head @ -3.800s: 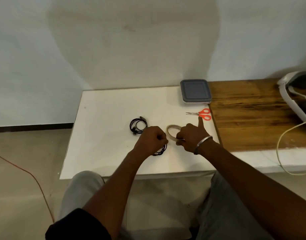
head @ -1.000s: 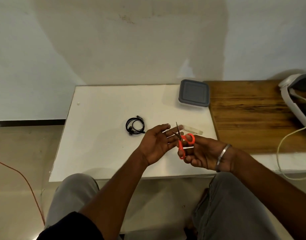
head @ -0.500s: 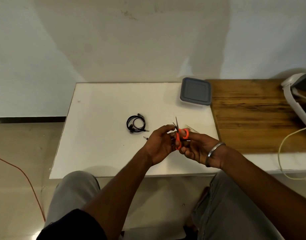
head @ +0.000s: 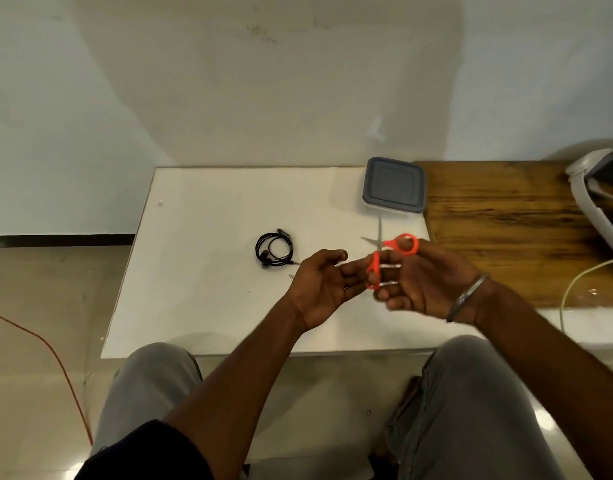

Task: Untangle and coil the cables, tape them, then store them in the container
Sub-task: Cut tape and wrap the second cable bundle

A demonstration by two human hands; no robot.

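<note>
Your right hand point(head: 426, 285) holds the orange-handled steel scissors point(head: 389, 258), blades spread, fingers through the loops, while your left hand point(head: 318, 285) lies palm-up, fingers loose, right of the coiled black cable point(head: 273, 249) on the white desk point(head: 201, 271); the grey-lidded square container point(head: 394, 190) sits beyond.
</note>
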